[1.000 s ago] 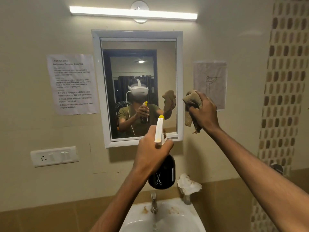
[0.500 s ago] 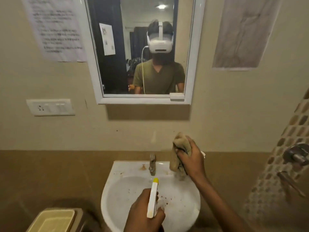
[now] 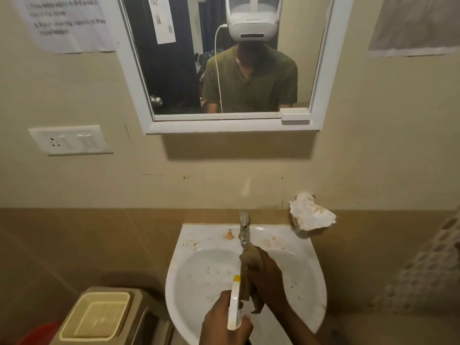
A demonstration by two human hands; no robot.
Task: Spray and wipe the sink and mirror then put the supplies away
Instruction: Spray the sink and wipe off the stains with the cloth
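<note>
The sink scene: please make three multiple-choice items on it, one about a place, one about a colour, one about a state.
1. Where is the cloth?
A. On the bin lid
B. In the right hand, over the basin under the tap
C. Hanging on the mirror frame

2. What colour is the nozzle tip of the spray bottle?
A. Yellow
B. Red
C. Blue

3. In what state is the sink?
A. Spotless
B. Filled with water
C. Marked with brown stains and specks

Answers:
1. B: the right hand grips the cloth just below the tap, above the basin.
2. A: the tip above the left hand is yellow on a white head.
3. C: brown marks show on the rim by the tap and specks in the bowl; no standing water is seen.
</note>
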